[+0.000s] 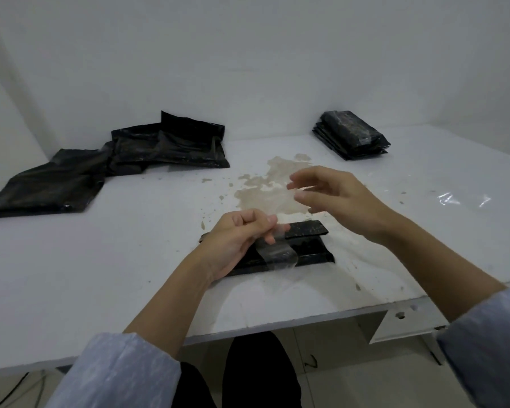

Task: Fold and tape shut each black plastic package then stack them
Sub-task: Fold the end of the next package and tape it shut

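A folded black plastic package [304,242] lies on the white table [100,275] near its front edge. A strip of clear tape [276,253] runs across the package. My left hand [239,240] rests over the package's left part and pinches the tape's upper end between thumb and fingers. My right hand [333,198] hovers above and behind the package with fingers loosely spread, holding nothing that I can make out. Unfolded black packages [100,163] lie in a loose pile at the back left. A neat stack of folded packages [351,134] sits at the back right.
A brown stain [268,189] marks the table behind the package. A crumpled clear film or tape piece [462,198] lies at the right. White walls close in behind and to the left. My legs and a drawer front [407,322] show below the table's front edge.
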A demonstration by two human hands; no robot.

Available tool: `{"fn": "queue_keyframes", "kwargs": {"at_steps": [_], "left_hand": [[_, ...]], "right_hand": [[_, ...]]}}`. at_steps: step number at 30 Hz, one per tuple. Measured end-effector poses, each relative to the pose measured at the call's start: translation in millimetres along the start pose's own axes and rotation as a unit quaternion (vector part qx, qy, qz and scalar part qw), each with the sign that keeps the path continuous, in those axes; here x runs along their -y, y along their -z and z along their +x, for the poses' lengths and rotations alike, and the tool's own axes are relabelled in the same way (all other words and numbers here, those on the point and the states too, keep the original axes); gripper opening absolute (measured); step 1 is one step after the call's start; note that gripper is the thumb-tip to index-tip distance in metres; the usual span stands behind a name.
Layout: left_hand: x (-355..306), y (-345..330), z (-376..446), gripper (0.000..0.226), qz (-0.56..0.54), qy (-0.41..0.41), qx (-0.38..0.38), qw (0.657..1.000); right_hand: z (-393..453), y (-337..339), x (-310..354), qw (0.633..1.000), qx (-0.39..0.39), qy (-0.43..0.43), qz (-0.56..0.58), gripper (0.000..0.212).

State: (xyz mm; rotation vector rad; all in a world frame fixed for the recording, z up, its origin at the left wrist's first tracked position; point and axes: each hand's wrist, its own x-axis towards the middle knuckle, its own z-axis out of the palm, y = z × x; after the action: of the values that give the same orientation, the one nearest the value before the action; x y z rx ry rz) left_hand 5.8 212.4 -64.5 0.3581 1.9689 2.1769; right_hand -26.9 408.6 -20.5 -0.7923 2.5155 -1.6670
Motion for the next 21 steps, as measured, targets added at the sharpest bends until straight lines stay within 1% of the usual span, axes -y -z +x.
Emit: {"fn": "queue_keyframes", "kwargs": {"at_steps": [1,2,3,5,7,9,12,14,18,19,21], "left_hand": [[0.0,-0.5,-0.1,0.019,0.008,-0.003,0.002,1.0],[0.2,-0.7,-0.1,0.018,0.016,-0.005,0.002,1.0],[0.7,-0.7,-0.1,0.016,0.025,-0.007,0.001,1.0],[1.7,-0.5,-0.6,0.011,0.042,-0.011,-0.004,0.999],[2.2,0.0,-1.3,0.009,0.052,-0.011,-0.006,0.999],[1.9,0.5,-1.7,0.009,0.049,-0.008,-0.007,0.999],[0.7,0.3,-2.2,0.013,0.06,-0.009,-0.004,0.998],[0.6,-0.2,-2.2,0.014,0.064,-0.01,-0.002,0.998],[0.5,1.2,-1.9,0.018,0.057,-0.014,-0.01,0.998],[0.8,1.7,-1.7,0.017,0.055,-0.015,-0.009,0.998],[1.7,2.8,-1.5,0.013,0.046,-0.018,-0.007,0.999]], "right_hand": [[3.3,-3.0,3.8,1.0,0.025,-0.01,0.013,0.036],[6.3,-4.8,7.3,0.999,0.047,-0.007,-0.004,0.04],[8.8,-6.0,10.1,0.998,0.061,0.0,-0.029,0.038],[13.6,-6.6,13.2,0.995,0.071,0.017,-0.072,0.023],[18.2,-5.8,15.5,0.993,0.075,0.029,-0.092,0.009],[22.2,-3.2,15.4,0.993,0.083,0.027,-0.085,0.005],[25.0,0.6,15.3,0.996,0.083,-0.004,-0.036,0.008],[25.4,1.9,13.6,0.996,0.084,-0.006,-0.024,0.008],[23.4,4.4,15.2,0.995,0.088,0.026,-0.051,0.018],[23.0,5.0,16.0,0.993,0.092,0.034,-0.068,0.018],[22.2,5.9,17.0,0.988,0.115,0.038,-0.1,0.01]]}}
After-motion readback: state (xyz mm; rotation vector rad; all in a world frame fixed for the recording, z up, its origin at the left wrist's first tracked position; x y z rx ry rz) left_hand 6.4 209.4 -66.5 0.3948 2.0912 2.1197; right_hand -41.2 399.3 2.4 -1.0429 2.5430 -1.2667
